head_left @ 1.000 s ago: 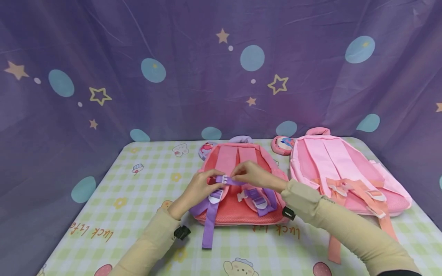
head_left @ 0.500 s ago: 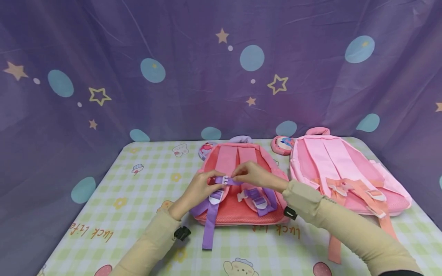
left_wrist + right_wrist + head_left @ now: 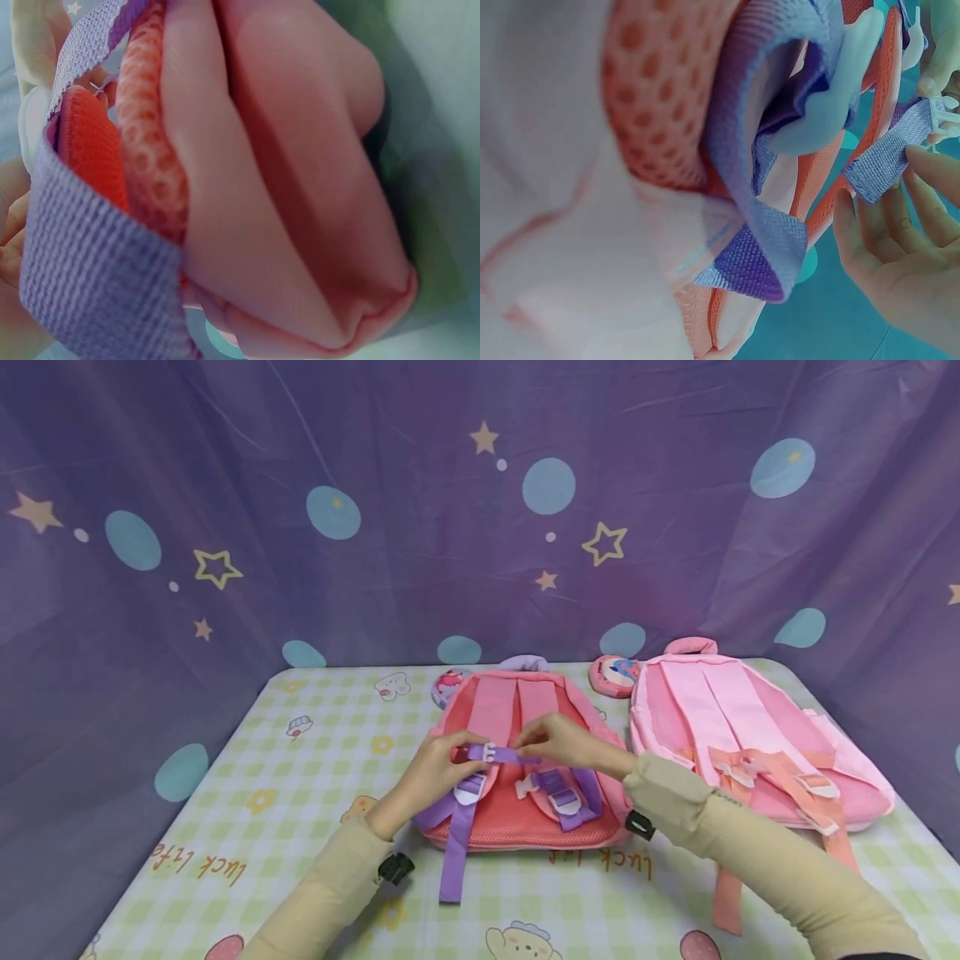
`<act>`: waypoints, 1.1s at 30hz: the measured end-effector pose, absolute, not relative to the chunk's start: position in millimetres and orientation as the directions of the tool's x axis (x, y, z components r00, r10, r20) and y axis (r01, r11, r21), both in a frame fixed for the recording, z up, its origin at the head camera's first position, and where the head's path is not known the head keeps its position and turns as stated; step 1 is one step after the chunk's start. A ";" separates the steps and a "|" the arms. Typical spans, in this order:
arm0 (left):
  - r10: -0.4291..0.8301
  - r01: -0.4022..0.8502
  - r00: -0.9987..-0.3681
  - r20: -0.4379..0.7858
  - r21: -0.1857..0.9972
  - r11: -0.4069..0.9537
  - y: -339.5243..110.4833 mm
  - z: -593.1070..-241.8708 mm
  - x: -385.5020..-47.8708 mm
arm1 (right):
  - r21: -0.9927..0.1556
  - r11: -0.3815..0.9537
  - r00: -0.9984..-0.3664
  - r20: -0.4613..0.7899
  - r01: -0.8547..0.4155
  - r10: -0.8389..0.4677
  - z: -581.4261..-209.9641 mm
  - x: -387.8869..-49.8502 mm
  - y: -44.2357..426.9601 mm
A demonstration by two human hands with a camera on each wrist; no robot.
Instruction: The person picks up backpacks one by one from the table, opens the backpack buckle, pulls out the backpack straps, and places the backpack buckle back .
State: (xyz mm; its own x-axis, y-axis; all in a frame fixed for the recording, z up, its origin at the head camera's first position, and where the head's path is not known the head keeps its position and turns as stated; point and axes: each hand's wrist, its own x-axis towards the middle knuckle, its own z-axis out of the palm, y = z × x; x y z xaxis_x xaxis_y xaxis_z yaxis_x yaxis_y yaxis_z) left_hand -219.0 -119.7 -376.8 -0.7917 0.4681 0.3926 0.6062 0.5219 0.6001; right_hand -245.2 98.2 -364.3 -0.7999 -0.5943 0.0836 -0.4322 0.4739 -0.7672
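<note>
A coral-pink backpack point(image 3: 536, 832) lies with its straps facing up. Above it my left hand point(image 3: 431, 772) pinches a short purple strap near a white plastic buckle point(image 3: 489, 752). My right hand point(image 3: 566, 745) holds the purple webbing point(image 3: 889, 161) on the buckle's other side, between thumb and fingers; its cut end shows in the right wrist view. Below, a white buckle half point(image 3: 525, 787) lies loose by the right shoulder strap. A white adjuster point(image 3: 469, 788) sits on the left strap, whose purple tail point(image 3: 452, 868) hangs onto the cloth. Purple webbing largely fills the left wrist view's foreground.
A light-pink backpack point(image 3: 806, 735) with orange straps point(image 3: 727, 902) lies to the right. Small round pouches, one lilac point(image 3: 448, 687) and one pink point(image 3: 615, 677), are by the bags' tops. The table has a green checked cloth point(image 3: 315, 810); a purple curtain point(image 3: 420, 593) hangs behind.
The right hand has slid slightly to the right along the purple webbing, away from the buckle, so more webbing shows between them. The left hand and both bags have hardly moved.
</note>
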 end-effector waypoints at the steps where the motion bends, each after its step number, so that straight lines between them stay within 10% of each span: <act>1: 0.468 0.605 -0.793 0.391 0.601 0.523 -119.7 -377.0 -219.0 | -0.771 0.468 -0.798 0.084 -0.431 -0.597 -364.6 -245.2 98.3; 33: 0.480 0.619 -0.781 0.399 0.597 0.510 -115.9 -375.8 -218.7 | -0.778 0.433 -0.773 0.103 -0.455 -0.626 -360.0 -243.0 88.5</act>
